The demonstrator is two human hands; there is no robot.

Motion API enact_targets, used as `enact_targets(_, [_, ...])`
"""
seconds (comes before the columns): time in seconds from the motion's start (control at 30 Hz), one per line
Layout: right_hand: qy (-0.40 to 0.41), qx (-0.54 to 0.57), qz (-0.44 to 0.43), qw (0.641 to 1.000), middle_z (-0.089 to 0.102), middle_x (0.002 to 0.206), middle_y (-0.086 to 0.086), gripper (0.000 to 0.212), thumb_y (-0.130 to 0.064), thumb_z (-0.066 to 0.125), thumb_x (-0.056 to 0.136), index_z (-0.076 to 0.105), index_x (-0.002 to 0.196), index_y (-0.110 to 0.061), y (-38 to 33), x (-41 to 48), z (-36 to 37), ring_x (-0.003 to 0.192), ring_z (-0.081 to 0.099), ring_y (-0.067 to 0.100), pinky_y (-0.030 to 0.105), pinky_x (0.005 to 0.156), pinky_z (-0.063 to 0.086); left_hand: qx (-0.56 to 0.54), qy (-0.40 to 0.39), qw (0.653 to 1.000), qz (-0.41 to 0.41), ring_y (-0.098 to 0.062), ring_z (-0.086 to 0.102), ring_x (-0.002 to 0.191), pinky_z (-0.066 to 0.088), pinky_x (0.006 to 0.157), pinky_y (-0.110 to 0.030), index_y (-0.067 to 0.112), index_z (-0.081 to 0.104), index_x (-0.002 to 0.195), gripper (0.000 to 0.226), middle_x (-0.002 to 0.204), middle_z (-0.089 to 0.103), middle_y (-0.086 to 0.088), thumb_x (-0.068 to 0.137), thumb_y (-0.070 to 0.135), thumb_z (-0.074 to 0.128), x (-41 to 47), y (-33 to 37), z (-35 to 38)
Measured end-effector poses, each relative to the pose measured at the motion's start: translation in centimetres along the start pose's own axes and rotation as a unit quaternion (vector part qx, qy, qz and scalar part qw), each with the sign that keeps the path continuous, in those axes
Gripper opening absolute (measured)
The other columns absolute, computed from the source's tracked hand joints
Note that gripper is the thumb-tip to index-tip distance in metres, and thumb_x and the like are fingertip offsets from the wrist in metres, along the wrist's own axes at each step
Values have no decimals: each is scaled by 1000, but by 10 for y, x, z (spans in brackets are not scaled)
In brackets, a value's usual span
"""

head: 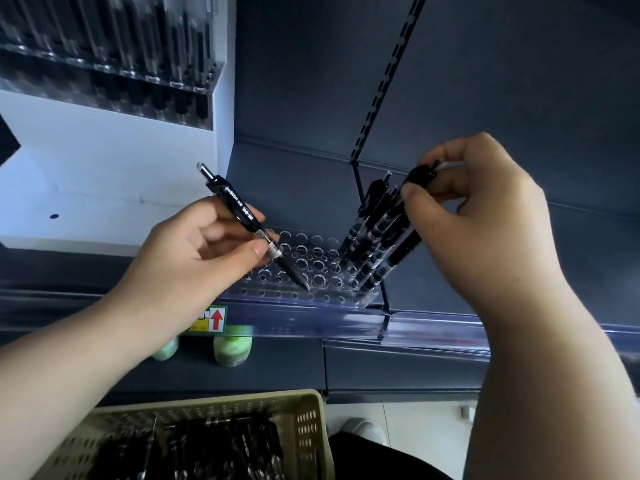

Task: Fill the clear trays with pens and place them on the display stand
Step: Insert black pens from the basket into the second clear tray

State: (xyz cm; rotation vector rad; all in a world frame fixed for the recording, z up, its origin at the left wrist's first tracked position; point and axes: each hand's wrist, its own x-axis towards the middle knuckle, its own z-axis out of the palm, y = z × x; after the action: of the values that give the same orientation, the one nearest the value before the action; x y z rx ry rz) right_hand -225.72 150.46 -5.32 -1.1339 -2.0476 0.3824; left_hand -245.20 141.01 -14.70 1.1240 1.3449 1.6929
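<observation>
White print is seen along the barrel of the pen (pixel 248 221) in the left hand (pixel 204 251); the characters are too small and skewed to be read with confidence. A small white label band is noted near its grip. Below the shelf edge (pixel 311 322), a sticker (pixel 212 318) with a red upward arrow on white is visible, partly covered by the left wrist; its other marks cannot be read.

Left hand: closed around one black pen, pinched between thumb and fingers at mid-barrel. The pen is tilted, clicker end up and to the left, tip down and to the right, just over the holes of the clear tray (pixel 304 271). Whether the tip touches the tray cannot be told.

Right hand (pixel 474 206): fingers closed on the upper ends of a bunch of pens (pixel 377 237), which lean to the right with their lower ends in the tray's right side.

The tray rests on the dark shelf, between the two hands and slightly below them. Most of its holes are unfilled.

A beige perforated basket (pixel 308 420) holding more dark pens is seen at bottom, nearer the person. Upper left, a clear rack (pixel 194 88) filled with pens stands on a white stand (pixel 104 161). Two green-capped bottles (pixel 231 346) are seen blurred below the shelf edge.
</observation>
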Motion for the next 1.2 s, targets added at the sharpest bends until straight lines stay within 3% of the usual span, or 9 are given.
enact_targets(0.17, [-12, -30, -8, 999, 58, 69, -23, 10, -20, 66, 80, 62, 85, -28, 1, 0, 3, 76, 56, -5, -1, 61, 37, -17, 10, 1000, -2, -13, 72, 80, 52, 67, -13, 37, 68, 85, 24, 87, 74, 3, 70, 18, 67, -2, 2, 1])
enact_targets(0.37, [-38, -108, -25, 993, 47, 77, -25, 15, -24, 68, 81, 71, 96, -25, 4, 0, 9, 88, 52, 8, 14, 72, 33, -10, 13, 1000, -9, -14, 72, 82, 52, 69, -15, 38, 68, 87, 23, 88, 74, 3, 71, 21, 68, -3, 1, 0])
enact_targets(0.57, [-32, -98, -20, 995, 52, 73, -24, 19, -16, 71, 78, 69, 94, -25, 6, 0, 12, 78, 48, 3, 0, 66, 32, -10, 19, 1000, -15, -16, 71, 83, 53, 71, -16, 35, 68, 87, 22, 88, 74, 1, 68, 25, 68, -1, 0, 1])
enact_targets(0.7, [-27, -92, -22, 995, 51, 71, -28, 17, -18, 72, 78, 71, 93, -27, 7, 0, 12, 78, 50, 3, 1, 67, 34, -1, 26, 1000, -15, -14, 71, 82, 52, 69, -13, 29, 66, 89, 25, 87, 74, 3, 77, 7, 67, -3, 3, 5])
enact_targets(0.83, [-10, -61, -15, 998, 61, 77, -20, 20, -21, 72, 78, 69, 96, -29, 7, 2, 9, 80, 54, 5, 10, 68, 40, 48, 1, 998, 29, -2, 69, 84, 48, 70, -7, 32, 66, 94, 30, 90, 73, 12, 79, 6, 68, -3, 20, 21])
enact_targets(1.07, [0, -32, -9, 999, 59, 75, -24, 16, -22, 70, 80, 69, 94, -30, 7, 4, 6, 71, 54, 0, 2, 62, 38, 124, -39, 990, 58, 1, 66, 76, 46, 69, -5, 23, 66, 90, 24, 81, 71, 7, 78, 3, 71, 9, 26, 70])
enact_targets(1.2, [-11, -26, -6, 1000, 60, 74, -22, 15, -21, 68, 80, 69, 92, -30, 10, 4, 6, 68, 55, -5, 1, 62, 38, 168, -44, 982, 74, 7, 63, 70, 44, 66, -2, 36, 59, 81, 40, 74, 66, 17, 76, -1, 72, 12, 21, 81])
